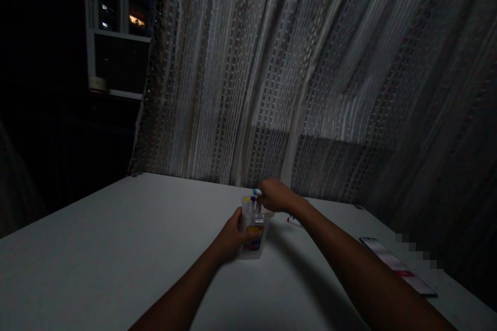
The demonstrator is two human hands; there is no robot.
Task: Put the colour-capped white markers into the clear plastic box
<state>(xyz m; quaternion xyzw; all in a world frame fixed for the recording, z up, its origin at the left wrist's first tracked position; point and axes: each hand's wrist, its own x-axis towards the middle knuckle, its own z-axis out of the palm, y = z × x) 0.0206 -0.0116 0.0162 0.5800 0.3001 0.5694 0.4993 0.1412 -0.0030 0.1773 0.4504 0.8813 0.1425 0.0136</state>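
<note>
A clear plastic marker case (252,254) stands upright on the white table, a colourful label on its front. Wrapped round its left side and front is my left hand (232,235). Inside the case, a marker with a yellow end (247,199) and one with a purple end (253,198) show at the top. Just above the opening, my right hand (275,195) is closed on a white marker with a blue end (257,192), which points left. Partly hidden behind my right forearm, a marker with a red end (294,221) lies on the table.
To the right, a phone (399,266) with a lit screen lies on the white table (116,248). A long woven curtain (240,72) hangs along the table's far edge. At the upper left is a dark window (122,36). The room is dim.
</note>
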